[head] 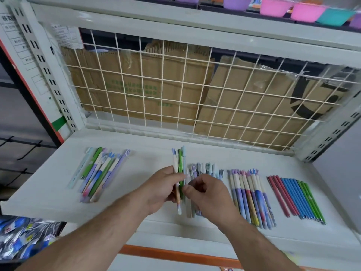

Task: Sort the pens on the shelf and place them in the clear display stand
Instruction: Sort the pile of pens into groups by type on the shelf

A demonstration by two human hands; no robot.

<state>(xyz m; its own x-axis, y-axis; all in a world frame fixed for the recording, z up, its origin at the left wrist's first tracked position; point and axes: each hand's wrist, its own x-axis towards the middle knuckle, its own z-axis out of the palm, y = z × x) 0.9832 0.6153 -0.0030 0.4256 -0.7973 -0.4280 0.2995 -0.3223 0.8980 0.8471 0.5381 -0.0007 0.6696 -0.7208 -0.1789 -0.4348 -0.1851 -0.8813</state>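
Over white shelf [136, 157], left hand [162, 188] grips upright pens [180, 163]; right hand [207, 192] pinches them too

The left hand [162, 189] grips a small bundle of pens [179, 167], white, green and light blue, held upright above the white shelf [48, 182]. The right hand [207, 192] sits just beside it with fingers curled and the thumb at the bundle; whether it pinches a pen cannot be determined.

Four groups lie on the shelf:
- a mixed pile [99, 173] at the left, well apart from the hands;
- a pale blue pile [207, 168], partly hidden by the right hand;
- a cream-capped group [252, 194] to the right;
- a row of red, blue and green pens [295, 198] at the far right.

A wire grid [175, 85] backs the shelf, with cardboard [156, 75] behind it.
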